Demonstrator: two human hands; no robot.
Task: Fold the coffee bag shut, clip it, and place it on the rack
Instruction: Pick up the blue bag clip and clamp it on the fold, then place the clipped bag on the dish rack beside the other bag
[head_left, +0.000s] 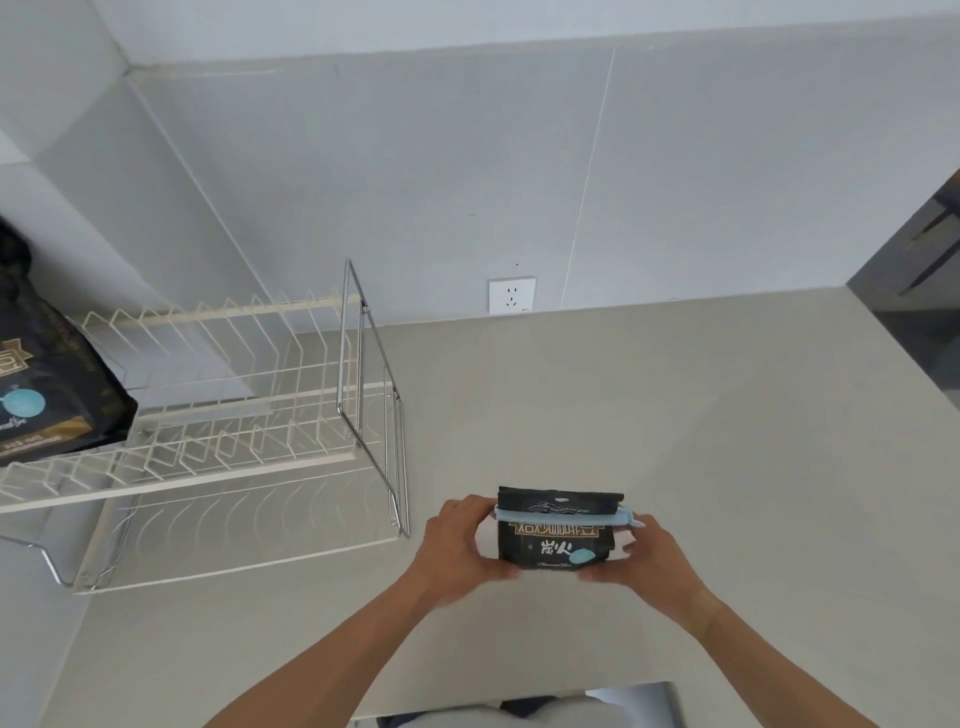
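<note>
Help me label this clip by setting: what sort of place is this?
Most likely a home kitchen counter: a wire dish rack stands on the countertop, a wall socket sits just above it, and both hands hold a coffee bag.

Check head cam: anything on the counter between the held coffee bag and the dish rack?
Nothing. In the head view, bare counter separates the clipped coffee bag, held by left hand and right hand, from the dish rack.
</note>
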